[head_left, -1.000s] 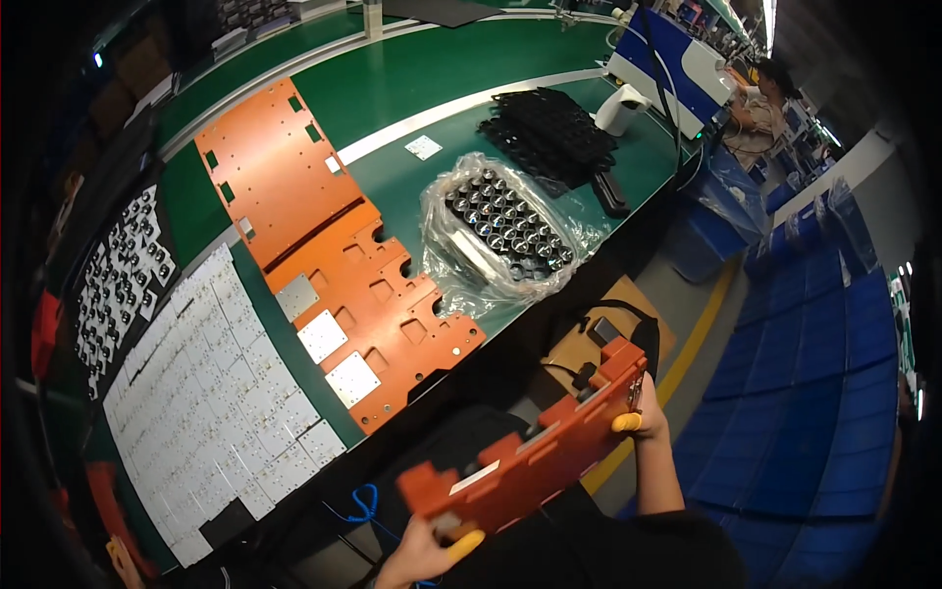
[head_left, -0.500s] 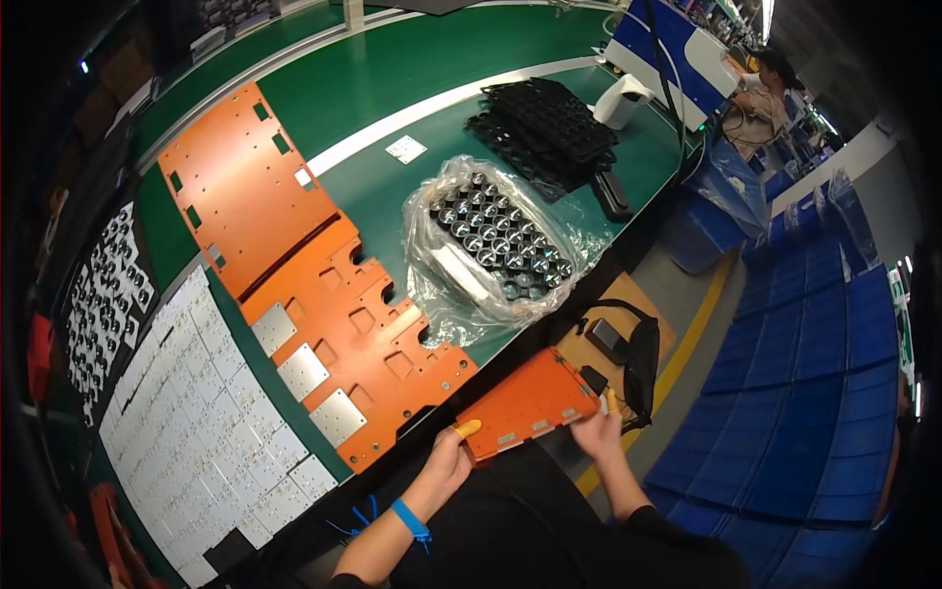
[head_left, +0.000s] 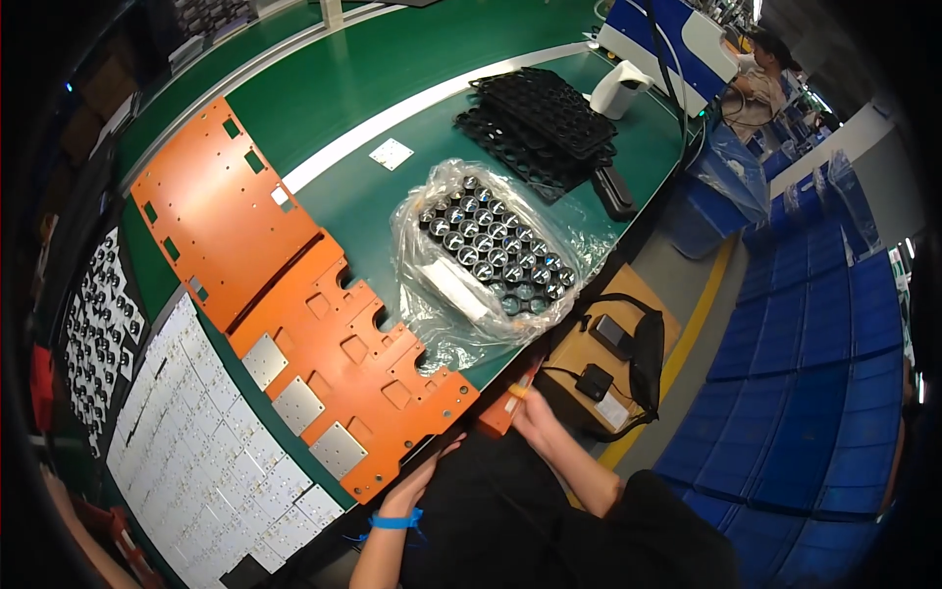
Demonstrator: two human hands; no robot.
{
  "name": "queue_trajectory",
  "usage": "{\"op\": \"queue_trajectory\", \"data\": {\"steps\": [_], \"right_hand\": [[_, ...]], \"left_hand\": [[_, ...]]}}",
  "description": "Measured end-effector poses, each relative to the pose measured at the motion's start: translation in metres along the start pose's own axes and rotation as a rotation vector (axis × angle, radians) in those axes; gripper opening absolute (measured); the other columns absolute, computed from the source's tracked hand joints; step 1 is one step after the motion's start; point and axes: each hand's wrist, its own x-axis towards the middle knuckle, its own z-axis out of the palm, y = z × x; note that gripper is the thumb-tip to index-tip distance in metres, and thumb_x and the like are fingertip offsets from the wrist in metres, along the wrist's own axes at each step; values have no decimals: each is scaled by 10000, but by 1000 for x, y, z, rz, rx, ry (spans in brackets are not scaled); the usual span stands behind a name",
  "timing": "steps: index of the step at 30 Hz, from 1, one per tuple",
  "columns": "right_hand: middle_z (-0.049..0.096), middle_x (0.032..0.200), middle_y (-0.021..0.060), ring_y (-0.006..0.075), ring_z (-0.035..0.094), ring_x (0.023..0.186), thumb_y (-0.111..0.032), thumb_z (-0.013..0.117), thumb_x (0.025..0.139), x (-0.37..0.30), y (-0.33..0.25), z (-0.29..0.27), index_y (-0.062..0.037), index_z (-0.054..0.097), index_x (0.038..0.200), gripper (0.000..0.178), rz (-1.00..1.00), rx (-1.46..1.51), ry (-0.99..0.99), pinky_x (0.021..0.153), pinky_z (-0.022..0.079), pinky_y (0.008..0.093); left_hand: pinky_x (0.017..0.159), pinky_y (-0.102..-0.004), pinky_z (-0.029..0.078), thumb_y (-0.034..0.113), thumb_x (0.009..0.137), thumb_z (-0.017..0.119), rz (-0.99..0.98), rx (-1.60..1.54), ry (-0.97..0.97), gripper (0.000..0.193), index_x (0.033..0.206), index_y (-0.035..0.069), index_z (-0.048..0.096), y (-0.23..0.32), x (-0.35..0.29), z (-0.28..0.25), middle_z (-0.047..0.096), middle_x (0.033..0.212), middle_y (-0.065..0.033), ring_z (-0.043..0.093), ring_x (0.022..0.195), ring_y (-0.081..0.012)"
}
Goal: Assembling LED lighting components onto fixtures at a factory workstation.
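My right hand (head_left: 537, 420) grips the end of an orange metal panel (head_left: 497, 416), a yellow cover showing on one finger. Much of that panel is hidden beneath the bench's front edge. My left hand (head_left: 424, 478), with a blue wrist strap (head_left: 396, 517), reaches to the same edge, and its fingertips are mostly out of sight there. Just beyond it lies a large orange metal plate (head_left: 294, 319) with cutouts. Three silver square plates (head_left: 297, 405) rest on it. A second orange sheet (head_left: 221, 196) adjoins it at the far left.
A clear bag with a tray of black round lenses (head_left: 496, 236) sits mid-bench. Behind it are black lattice trays (head_left: 540, 123), a scanner (head_left: 620, 88) and a small white board (head_left: 392, 154). White circuit boards (head_left: 211, 442) cover the left. A cardboard box (head_left: 628, 294) stands right.
The orange panel, held by both hands before, has gone down under the bench edge. My right hand has moved left with it; my left hand has come away leftward and lower.
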Motion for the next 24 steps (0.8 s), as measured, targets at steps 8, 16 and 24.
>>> {"op": "queue_trajectory", "data": {"steps": [8,16,24], "right_hand": [[661,1109,105,287,631,988,-234,517,966,130,-128,-5,-43,594,1211,320,-190,-36,-24,865,514,412],[650,1194,126,299,611,1076,-209,524,959,136,-151,-27,-5,572,1258,365,-482,-648,121,947,466,388],[718,1036,125,181,660,873,-141,574,921,25,-127,40,15,647,1150,286,-282,-1434,90,774,507,316]], "left_hand": [[1048,-525,458,255,1043,444,158,-373,-17,438,1367,-41,435,-55,-25,-64,492,1385,-206,521,1233,-374],[1071,-532,438,200,1051,416,178,-422,-49,404,1357,-64,435,-67,-23,-71,486,1391,-205,525,1230,-371],[984,-389,501,176,1012,513,210,-149,42,389,1320,-62,504,-22,-55,-37,598,1267,-206,605,1143,-324]]}}
